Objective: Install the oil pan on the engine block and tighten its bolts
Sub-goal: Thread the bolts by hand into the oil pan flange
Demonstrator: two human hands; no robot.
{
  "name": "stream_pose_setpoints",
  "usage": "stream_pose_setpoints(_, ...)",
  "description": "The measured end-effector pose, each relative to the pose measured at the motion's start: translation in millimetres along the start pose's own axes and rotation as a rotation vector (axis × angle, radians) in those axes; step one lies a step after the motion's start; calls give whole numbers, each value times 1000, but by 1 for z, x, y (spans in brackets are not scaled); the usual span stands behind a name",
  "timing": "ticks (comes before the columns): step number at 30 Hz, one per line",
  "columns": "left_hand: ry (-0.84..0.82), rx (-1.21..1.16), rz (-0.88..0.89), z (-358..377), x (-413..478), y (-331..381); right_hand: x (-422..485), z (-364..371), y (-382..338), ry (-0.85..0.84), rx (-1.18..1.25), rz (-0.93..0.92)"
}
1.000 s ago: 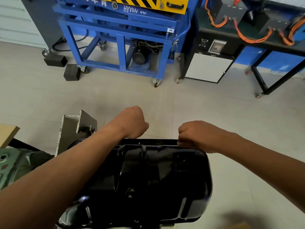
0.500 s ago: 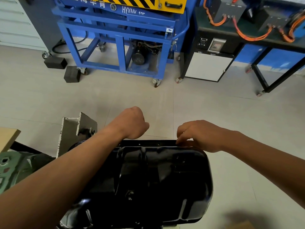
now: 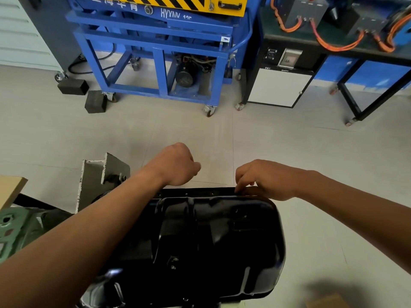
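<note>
1. Head view: one glossy black pressed-metal oil pan (image 3: 200, 241) fills the lower centre, domed side up. One green cast engine block (image 3: 15, 230) shows at its left.
2. Two bare hands reach the pan's far rim.
3. The left hand (image 3: 175, 165) is a fist above the far left corner, its contents hidden.
4. The right hand (image 3: 266, 181) bends its fingertips onto the far right corner. Whether they pinch anything cannot be told.
5. Beyond the pan are one blue wheeled steel frame (image 3: 155, 63) and two black rectangular blocks (image 3: 73, 86).

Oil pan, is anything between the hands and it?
Nothing visible is in the way. The right hand has its fingertips down at the far rim of the oil pan, and the left hand is curled close by that rim.
</note>
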State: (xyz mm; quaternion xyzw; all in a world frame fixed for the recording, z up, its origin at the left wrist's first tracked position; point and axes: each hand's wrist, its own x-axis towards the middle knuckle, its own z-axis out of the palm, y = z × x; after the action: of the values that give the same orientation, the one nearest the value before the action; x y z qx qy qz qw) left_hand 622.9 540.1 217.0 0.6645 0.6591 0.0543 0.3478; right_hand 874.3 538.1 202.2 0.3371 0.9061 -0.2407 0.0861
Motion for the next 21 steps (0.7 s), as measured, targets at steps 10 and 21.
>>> stream_pose_setpoints(10,-57,-393,-47,-4,-1,4,-2,0,4,17,40,-6)
stream_pose_setpoints(21,-375,-1033,-127,-10,-2,10,7,-18,-13,445,434,98)
